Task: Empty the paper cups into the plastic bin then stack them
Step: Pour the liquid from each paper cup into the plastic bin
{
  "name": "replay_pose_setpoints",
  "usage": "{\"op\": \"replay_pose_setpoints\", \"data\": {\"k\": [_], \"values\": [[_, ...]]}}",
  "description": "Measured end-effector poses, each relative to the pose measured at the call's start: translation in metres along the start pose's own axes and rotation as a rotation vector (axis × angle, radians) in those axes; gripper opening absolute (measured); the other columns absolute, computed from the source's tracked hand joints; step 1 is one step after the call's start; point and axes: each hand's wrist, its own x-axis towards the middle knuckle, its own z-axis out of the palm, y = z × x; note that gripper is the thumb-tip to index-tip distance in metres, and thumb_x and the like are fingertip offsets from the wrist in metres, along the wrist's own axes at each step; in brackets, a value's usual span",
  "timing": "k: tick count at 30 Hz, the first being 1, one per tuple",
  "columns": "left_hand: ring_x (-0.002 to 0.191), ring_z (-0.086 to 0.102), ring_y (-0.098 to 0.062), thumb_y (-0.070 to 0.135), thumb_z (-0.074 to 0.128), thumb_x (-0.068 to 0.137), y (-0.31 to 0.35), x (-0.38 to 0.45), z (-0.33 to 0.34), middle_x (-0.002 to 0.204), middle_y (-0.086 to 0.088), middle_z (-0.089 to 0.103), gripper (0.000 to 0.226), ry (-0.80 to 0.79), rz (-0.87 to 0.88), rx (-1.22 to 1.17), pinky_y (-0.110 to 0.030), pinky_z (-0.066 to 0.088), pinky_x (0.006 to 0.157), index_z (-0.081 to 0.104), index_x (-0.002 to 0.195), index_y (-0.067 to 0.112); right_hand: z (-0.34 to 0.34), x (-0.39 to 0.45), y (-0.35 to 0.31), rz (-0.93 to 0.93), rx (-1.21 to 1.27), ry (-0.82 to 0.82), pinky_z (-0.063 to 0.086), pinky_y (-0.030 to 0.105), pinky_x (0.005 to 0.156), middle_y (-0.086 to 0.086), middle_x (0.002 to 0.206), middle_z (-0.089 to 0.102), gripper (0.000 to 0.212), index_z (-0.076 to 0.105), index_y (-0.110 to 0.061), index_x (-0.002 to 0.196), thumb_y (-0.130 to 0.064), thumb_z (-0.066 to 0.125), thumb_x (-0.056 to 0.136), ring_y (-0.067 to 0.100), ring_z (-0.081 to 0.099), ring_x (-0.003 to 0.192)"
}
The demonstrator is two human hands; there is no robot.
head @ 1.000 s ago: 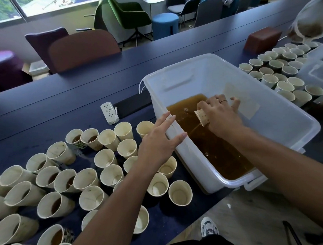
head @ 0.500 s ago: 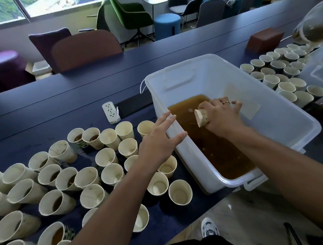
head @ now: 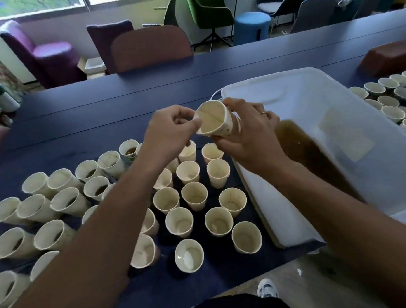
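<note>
Holding the cream, speckled paper cup sideways, the right hand wraps its wall while the left hand pinches the rim; light, thin and probably easily crushed.

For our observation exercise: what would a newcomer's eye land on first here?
Both hands, left hand and right hand, hold a tilted paper cup mid-table. Below them stands a crowd of cups. At right, a plastic bin holds brown liquid.
</note>
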Motion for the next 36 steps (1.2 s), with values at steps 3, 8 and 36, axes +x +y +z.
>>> {"op": "replay_pose_setpoints", "data": {"k": [3, 8, 36], "values": [[0.047, 0.057, -0.001, 0.020, 0.073, 0.088, -0.018, -0.005, -0.033, 0.069, 0.009, 0.068, 0.004, 0.066, -0.065, 0.048, -0.013, 0.044, 0.049, 0.075, 0.091, 0.018, 0.016, 0.005, -0.029, -0.042, 0.078, -0.111, 0.024, 0.048, 0.104, -0.010, 0.132, 0.057, 0.069, 0.048, -0.032, 0.135, -0.051, 0.078, 0.076, 0.017, 0.042, 0.129], [0.059, 0.060, -0.005, 0.022, 0.072, 0.086, -0.052, -0.018, -0.084, 0.069, 0.010, 0.069, 0.005, 0.230, -0.148, 0.143, -0.026, 0.051, 0.066, 0.074, 0.082, 0.024, 0.049, 0.012, -0.073, -0.069, 0.276, -0.290, 0.026, 0.052, 0.111, -0.014, 0.138, 0.048, 0.060, 0.054, -0.046, 0.130, -0.071, 0.062, 0.077, 0.012, 0.034, 0.132], [0.072, 0.062, 0.003, 0.022, 0.066, 0.094, -0.180, -0.076, -0.112, 0.081, 0.017, 0.068, 0.015, 0.187, -0.417, 0.103, -0.019, 0.046, 0.070, 0.069, 0.103, 0.034, 0.274, 0.064, -0.053, 0.132, -0.278, -0.649, 0.051, 0.036, 0.063, 0.004, 0.078, 0.067, 0.025, 0.071, -0.018, 0.083, -0.035, 0.054, 0.090, 0.029, 0.063, 0.077]]}}
